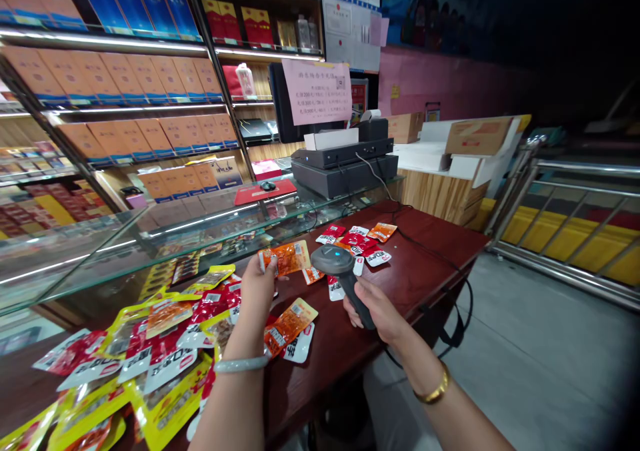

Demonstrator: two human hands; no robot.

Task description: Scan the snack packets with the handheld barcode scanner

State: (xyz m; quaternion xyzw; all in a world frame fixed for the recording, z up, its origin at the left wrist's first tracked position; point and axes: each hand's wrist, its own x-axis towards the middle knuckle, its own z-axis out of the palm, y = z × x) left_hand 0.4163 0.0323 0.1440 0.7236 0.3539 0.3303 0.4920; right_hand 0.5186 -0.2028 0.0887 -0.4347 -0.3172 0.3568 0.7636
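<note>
Left grip (257, 288) around orange packet (289, 258)

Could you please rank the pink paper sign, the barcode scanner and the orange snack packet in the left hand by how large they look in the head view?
1. pink paper sign, clearly largest, though farthest away.
2. barcode scanner in the right hand.
3. orange snack packet in the left hand.
The scanner and packet look close in size, so their order is unsure.

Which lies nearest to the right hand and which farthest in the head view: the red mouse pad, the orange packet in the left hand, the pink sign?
From the right hand:
1. Orange packet, held up by the left hand, just left.
2. Red mouse pad, on the glass counter behind.
3. Pink sign, on the monitor's back, farthest.
</note>
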